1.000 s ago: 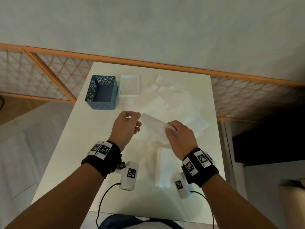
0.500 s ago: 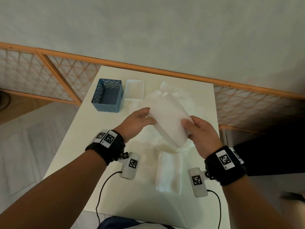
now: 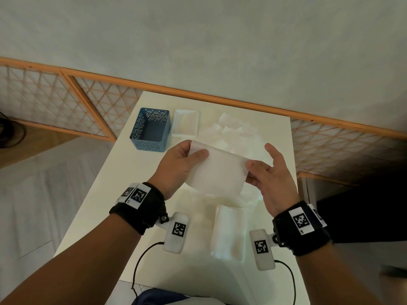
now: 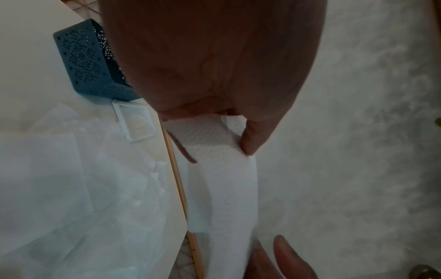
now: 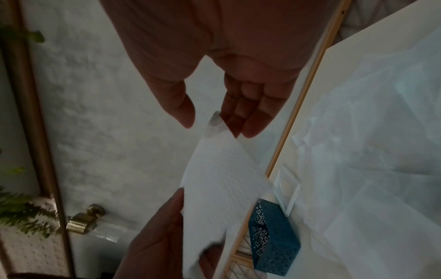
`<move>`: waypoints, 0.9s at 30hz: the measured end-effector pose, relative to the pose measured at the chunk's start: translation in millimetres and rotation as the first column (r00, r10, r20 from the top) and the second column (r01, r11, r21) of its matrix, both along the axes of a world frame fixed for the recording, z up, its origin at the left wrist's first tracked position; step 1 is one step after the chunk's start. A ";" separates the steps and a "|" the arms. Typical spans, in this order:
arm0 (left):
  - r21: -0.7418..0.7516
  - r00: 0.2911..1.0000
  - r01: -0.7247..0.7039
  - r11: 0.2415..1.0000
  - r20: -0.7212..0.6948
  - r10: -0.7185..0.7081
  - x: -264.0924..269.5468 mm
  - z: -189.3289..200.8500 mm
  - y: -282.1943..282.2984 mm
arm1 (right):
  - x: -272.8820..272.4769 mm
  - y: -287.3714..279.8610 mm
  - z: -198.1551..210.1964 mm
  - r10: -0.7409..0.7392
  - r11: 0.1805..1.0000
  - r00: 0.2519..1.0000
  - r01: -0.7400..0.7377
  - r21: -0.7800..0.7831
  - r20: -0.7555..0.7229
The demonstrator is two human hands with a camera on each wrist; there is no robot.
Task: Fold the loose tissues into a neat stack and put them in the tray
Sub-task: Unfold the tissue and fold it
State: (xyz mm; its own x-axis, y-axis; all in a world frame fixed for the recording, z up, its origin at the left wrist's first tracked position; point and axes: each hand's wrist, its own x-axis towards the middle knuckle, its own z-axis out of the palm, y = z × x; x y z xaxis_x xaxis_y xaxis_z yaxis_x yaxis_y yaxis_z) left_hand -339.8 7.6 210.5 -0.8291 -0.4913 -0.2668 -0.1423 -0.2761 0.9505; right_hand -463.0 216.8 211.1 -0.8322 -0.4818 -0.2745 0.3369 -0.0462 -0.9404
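I hold one white tissue [image 3: 217, 172] stretched in the air above the table [image 3: 105, 205]. My left hand [image 3: 193, 153] pinches its left edge between thumb and fingers. My right hand [image 3: 259, 164] has its thumb lifted away, and its straight fingers [image 5: 248, 120] touch the tissue's right corner [image 5: 214, 120]. A folded tissue stack [image 3: 229, 232] lies on the table below my right wrist. Loose tissues [image 3: 237, 135] are spread at the far right. The small white tray [image 3: 176, 119] stands at the far side. The left wrist view shows the tissue [image 4: 222, 188] hanging from my thumb [image 4: 248, 143].
A blue perforated basket [image 3: 152, 128] stands just left of the tray. A wooden lattice screen [image 3: 92, 111] runs behind the table. The table's right edge drops to a dark gap [image 3: 352, 205]. Wrist camera cables [image 3: 141, 260] hang over the near edge.
Both hands have raised the tissue off the table and pulled it out wide between them. My right thumb has lifted off it.
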 end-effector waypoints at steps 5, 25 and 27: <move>-0.029 0.998 -0.069 0.997 0.010 0.069 2.5 -1.4 3.3 | 2.5 -5.0 -2.1 0.100 0.989 0.972 -0.073 0.131 -0.212; -0.623 0.995 0.072 0.779 0.097 -0.015 4.1 -2.9 -0.4 | -1.3 -1.5 -2.4 0.153 0.928 0.868 0.038 0.370 -0.472; -0.592 0.994 0.079 0.802 0.112 -0.015 2.4 -1.4 -1.4 | -1.8 -1.0 -3.1 0.153 0.935 0.864 0.030 0.353 -0.479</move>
